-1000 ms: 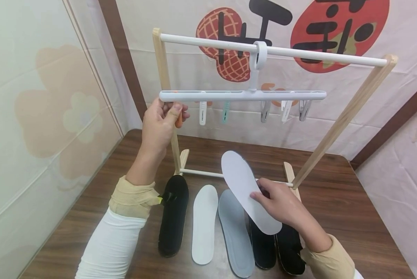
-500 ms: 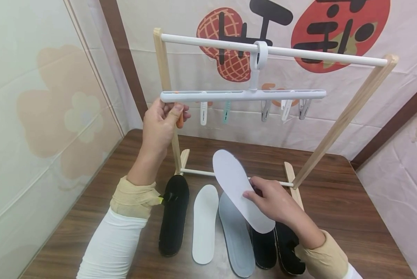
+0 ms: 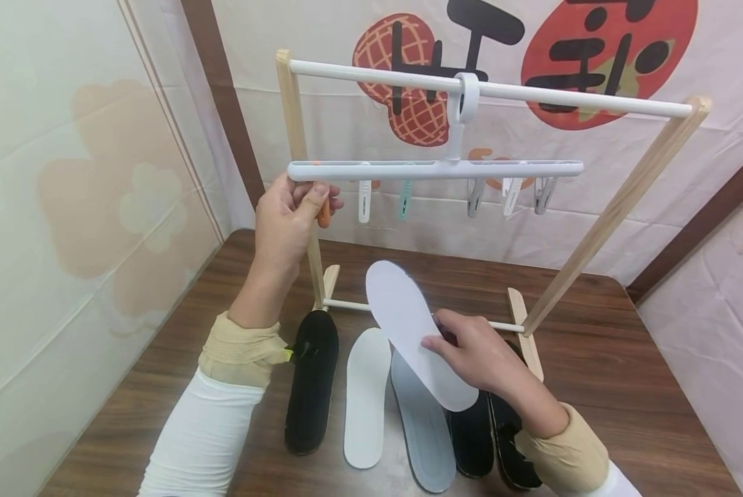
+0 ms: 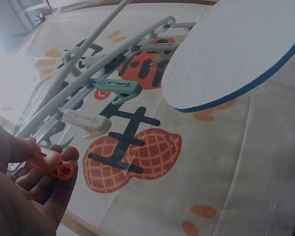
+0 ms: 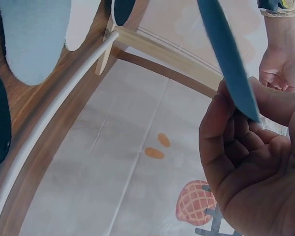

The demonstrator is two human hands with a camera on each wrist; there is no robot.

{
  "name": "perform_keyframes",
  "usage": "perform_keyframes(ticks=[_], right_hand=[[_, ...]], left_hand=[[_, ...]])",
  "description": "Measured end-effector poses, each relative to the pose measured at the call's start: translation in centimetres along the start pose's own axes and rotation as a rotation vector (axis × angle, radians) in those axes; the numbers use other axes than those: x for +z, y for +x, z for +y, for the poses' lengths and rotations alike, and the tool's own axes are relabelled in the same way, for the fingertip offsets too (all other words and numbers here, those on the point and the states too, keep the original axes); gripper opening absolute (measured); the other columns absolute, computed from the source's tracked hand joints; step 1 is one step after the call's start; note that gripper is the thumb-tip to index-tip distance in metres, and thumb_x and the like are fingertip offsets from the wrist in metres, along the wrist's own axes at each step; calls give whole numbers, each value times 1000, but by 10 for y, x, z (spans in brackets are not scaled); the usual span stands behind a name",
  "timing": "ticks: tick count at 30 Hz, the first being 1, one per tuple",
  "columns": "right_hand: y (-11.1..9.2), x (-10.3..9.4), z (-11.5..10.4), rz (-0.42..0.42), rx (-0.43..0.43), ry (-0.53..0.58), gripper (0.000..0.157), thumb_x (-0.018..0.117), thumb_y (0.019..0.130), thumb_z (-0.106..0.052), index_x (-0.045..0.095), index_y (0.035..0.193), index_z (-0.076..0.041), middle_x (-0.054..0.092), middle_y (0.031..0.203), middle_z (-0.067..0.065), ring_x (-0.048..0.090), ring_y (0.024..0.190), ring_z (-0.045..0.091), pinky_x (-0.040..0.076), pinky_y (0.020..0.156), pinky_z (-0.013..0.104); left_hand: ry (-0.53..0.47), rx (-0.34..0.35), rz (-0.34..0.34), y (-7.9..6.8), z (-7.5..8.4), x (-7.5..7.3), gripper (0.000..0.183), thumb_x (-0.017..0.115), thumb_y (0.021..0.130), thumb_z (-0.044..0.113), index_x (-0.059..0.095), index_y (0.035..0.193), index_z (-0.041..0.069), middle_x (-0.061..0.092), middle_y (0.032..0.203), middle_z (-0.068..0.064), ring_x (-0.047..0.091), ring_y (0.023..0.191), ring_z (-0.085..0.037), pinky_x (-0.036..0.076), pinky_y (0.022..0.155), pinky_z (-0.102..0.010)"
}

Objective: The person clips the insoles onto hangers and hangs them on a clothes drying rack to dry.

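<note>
At the left end of a white clip hanger (image 3: 371,170), my left hand (image 3: 284,224) pinches an orange clothespin (image 4: 51,162) between thumb and fingers. White and green clothespins hang beside it. My right hand (image 3: 479,352) grips a white insole (image 3: 408,324) by its right edge, thumb on the pale face. It slants over the table, its rounded upper end pointing up and left, below the hanger. A blue edge shows along the insole (image 4: 231,54) in the left wrist view. From the right wrist view the insole (image 5: 228,64) appears nearly edge-on, between thumb and fingers.
The hanger hooks over the white top rod (image 3: 563,96) of a wooden rack (image 3: 619,214). Beneath, on the brown table (image 3: 632,414), lie a black insole (image 3: 312,393), a white one, a grey insole (image 3: 430,442) and two black ones at right. Printed cloth hangs behind.
My right hand has carried the white insole leftward and slightly up, toward the left hand's side. The left hand stays at the orange clothespin.
</note>
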State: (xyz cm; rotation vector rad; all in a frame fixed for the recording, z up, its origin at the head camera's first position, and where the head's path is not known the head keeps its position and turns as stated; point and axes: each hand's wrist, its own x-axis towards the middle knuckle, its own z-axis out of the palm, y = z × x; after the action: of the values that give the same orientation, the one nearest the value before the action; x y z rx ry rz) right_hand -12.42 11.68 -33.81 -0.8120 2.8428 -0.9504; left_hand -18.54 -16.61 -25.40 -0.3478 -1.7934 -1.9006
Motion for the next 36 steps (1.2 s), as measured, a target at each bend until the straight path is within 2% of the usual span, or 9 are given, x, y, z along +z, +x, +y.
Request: perform_keyframes(ticks=[10,19,27,36], right_hand=[[5,2,-7,-7,-13,38,13,71,96,-22,67,104,-12,58,75,-6,49,65,10,41,57,27],[9,6,-11,17,-43,42,10,73,94,-21,65,96,-14,57,73,-6,50,65,10,42,57,26],[12,9,-18,11,-63,75,12,73,94,-19,65,98,-12,56,72,-5,50,64,11,41,54,26],[15,13,-22,2,-87,82,18,72,95,-20,68,109,-10,72,92,1,58,71,10,50,61,26]], left_hand=[[31,-6,-16,-2,1,-1,26,64,101,13,59,121,-1,69,87,-9,69,79,-19,57,85,-29],[34,7,-20,-2,1,-1,24,64,101,13,60,119,0,69,86,-8,68,78,-18,56,84,-29],[28,5,-20,-2,1,1,20,64,100,12,60,115,-1,68,83,-9,67,77,-19,56,84,-30],[39,-19,-14,-4,3,1,24,65,100,13,61,120,0,70,87,-9,68,80,-18,55,83,-28]])
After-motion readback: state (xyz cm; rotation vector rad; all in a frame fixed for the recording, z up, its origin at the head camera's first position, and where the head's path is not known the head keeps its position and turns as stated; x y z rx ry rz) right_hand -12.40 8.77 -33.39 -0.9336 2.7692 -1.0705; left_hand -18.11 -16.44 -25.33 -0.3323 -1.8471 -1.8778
